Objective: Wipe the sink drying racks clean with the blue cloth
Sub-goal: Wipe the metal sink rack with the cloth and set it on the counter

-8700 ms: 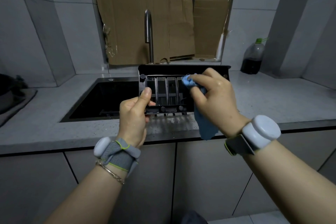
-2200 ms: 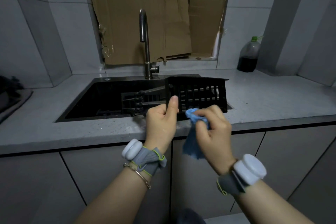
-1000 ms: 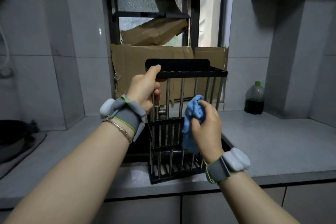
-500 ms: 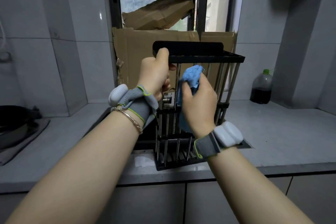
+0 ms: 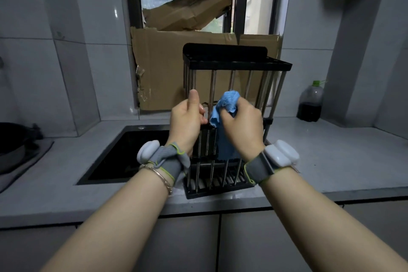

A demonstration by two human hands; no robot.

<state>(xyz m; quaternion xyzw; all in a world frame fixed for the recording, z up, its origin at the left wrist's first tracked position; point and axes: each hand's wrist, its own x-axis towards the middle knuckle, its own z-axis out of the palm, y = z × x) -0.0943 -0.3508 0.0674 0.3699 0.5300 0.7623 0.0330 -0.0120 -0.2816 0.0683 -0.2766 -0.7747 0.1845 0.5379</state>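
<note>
A black sink drying rack with steel bars stands on end on the counter's front edge, over the right part of the sink. My left hand grips its left bars at mid height, thumb pointing up. My right hand holds the bunched blue cloth against the middle bars, and the cloth's tail hangs down behind the hand. The rack's lower end rests on the counter between my wrists.
The black sink lies left of the rack in a grey counter. A dark bottle with a green cap stands at the back right. Cardboard covers the window behind. A dark pan sits at far left.
Both hands have slid down the upright rack, the left from the top rim to mid height. The cloth has moved down along the bars with the right hand.
</note>
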